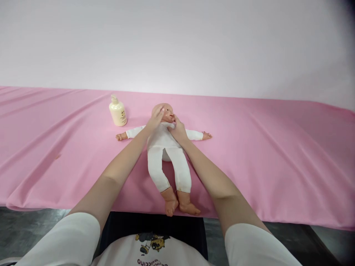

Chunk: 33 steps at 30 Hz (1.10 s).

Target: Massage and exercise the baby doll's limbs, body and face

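Observation:
A baby doll (162, 136) in a white suit lies on its back, its feet toward me and its arms spread. The doll's head is turned to the right. My left hand (155, 120) rests along the left side of the head, with its fingers stretched out over the cheek and temple. At the chin and jaw, my right hand (179, 130) is curled against the doll from the other side. Some of the right fingers are hidden behind the hand. Both forearms pass over the doll's arms.
A cream pump bottle (118, 112) stands upright to the left of the doll's head. Pink cloth (263, 159) with soft folds covers the table, and its front edge lies under the doll's feet. A white wall (177, 44) rises behind.

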{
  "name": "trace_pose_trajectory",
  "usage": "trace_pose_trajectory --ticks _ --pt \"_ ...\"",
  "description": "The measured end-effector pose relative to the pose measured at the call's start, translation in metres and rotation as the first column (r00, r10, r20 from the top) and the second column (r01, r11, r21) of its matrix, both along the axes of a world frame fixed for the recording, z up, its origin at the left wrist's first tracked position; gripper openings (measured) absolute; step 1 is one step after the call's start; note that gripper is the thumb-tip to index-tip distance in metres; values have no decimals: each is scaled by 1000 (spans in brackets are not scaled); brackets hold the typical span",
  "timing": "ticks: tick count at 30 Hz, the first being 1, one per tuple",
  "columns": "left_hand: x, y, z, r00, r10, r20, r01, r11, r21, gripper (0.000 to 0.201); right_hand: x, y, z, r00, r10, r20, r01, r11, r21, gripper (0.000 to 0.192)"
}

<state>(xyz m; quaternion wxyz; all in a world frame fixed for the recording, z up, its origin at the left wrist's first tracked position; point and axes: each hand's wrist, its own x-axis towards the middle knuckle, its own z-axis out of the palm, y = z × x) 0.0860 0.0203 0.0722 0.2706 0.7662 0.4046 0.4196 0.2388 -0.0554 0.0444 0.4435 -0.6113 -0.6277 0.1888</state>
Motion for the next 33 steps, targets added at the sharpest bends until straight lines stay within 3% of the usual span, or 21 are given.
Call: trace_pose_trajectory --ticks 4,7,10,13,16,22,24,28,31,33 --pt "9 -2 -22 997 69 -36 -70 997 -40 64 -4 -3 0 989 -10 144 -3 996 90 74" --pt "2 2 -29 992 128 -2 -128 991 -45 74 -7 -8 2 969 0 246 -31 992 122 72" --pt "-5 7 -31 986 164 25 -162 984 -71 66 -5 -7 6 964 27 263 -63 989 131 70" --pt "-7 11 -27 985 172 8 -171 985 -33 54 -1 6 14 983 54 178 -77 989 125 62" --pt "-3 16 -21 992 109 -58 -105 992 69 52 -1 30 23 996 48 76 -59 986 155 58" --pt "3 26 -31 998 12 56 -26 965 263 53 -15 68 18 986 153 70 -165 960 227 78" --pt "0 28 -39 990 -4 138 -31 968 248 62 -17 71 9 983 184 23 -185 958 218 88" --pt "-5 31 -48 969 15 248 -49 990 131 75 -12 70 -4 984 131 -119 -116 985 128 102" --pt "-6 34 -50 965 27 262 -55 993 102 73 -10 69 -7 974 99 -205 -93 995 42 104" --pt "-7 35 -50 963 20 269 -50 993 105 70 -9 68 -6 971 136 -198 -128 990 51 98"
